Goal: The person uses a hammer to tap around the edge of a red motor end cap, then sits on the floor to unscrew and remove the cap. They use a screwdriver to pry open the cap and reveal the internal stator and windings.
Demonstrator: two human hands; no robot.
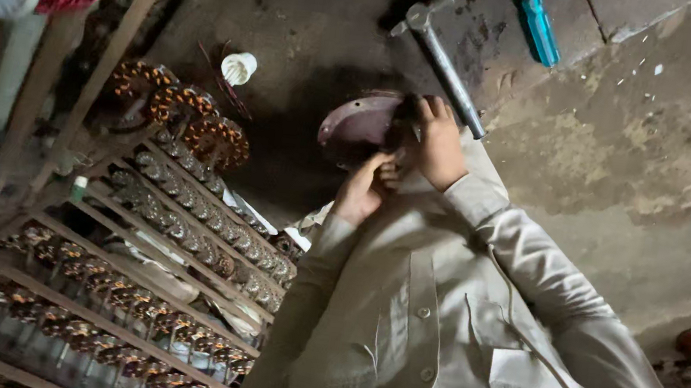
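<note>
Dim workshop floor, racks (136, 283) of copper-wound coils at left.
Left hand (363, 189) pinches the edge of a maroon cover (360, 120), right hand (436, 144) grips it; hammer (443, 62) slants up-left, blue screwdriver (540, 27) beyond.

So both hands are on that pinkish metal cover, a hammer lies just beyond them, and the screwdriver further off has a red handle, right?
Not quite: the head view shows the screwdriver with a blue handle, not red. The rest holds: the left hand and right hand are on the pinkish cover, with the hammer just beyond them.
</note>
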